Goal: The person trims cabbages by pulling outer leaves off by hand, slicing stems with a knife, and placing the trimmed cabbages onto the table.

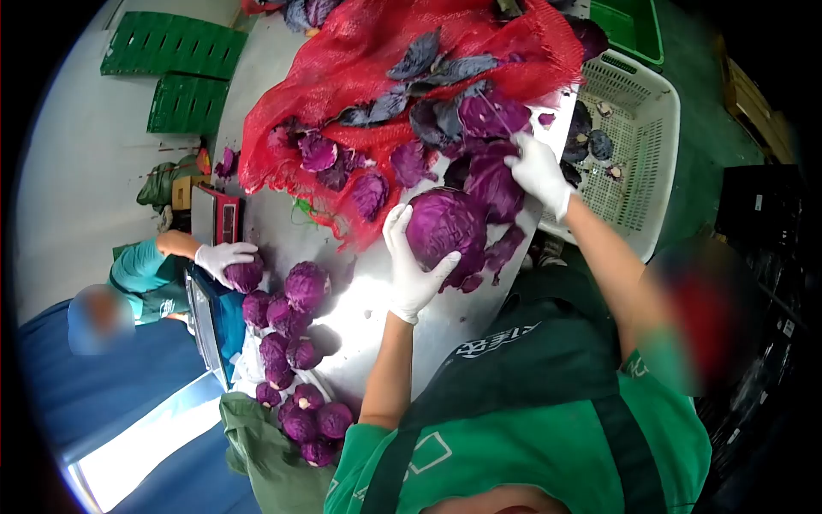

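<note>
My left hand point(413, 270), in a white glove, grips the near left side of a round red cabbage point(447, 224), thumb and fingers spread around it on the metal table. To the right, my white-gloved right hand point(541, 178) is closed above loose purple leaves point(494, 182). A thin, pale, blade-like tool point(495, 113) seems to extend from its fingers; its handle is hidden. More cut-off leaves point(370, 195) lie left of the cabbage, on a red mesh sack point(300, 94).
Several small red cabbages point(306, 287) line the table's left side, where a co-worker's gloved hand point(224, 259) touches one. A white crate point(664, 146) holding scraps stands beyond the right edge, near a green crate point(638, 30). A red scale point(225, 218) is at the left.
</note>
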